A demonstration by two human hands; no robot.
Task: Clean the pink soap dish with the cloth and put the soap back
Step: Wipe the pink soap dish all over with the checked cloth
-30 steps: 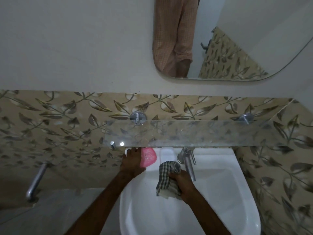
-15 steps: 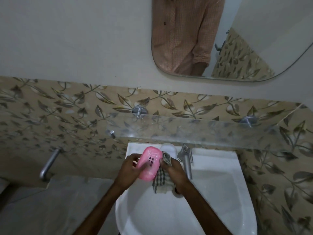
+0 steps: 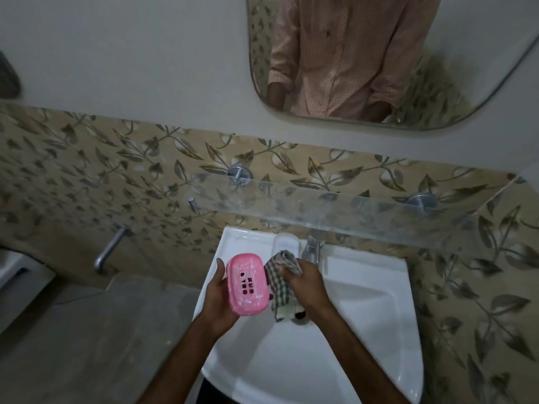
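Tap (image 3: 313,252) behind cloth (image 3: 281,284), glass shelf (image 3: 350,208) over sink (image 3: 364,330), mirror (image 3: 481,39) abv

Pink slotted soap dish (image 3: 248,284); checked cloth (image 3: 280,291) just beside.

You see one pink soap dish (image 3: 248,284), one checked cloth (image 3: 281,287), one white soap bar (image 3: 285,243), one sink (image 3: 364,330), one mirror (image 3: 481,53).

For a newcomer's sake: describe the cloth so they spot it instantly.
Find the white basin below the mirror. Above its back half, the right hand grips the cloth, next to the pink soap dish in the left hand. It is the only checked fabric, dark and pale, hanging limp.
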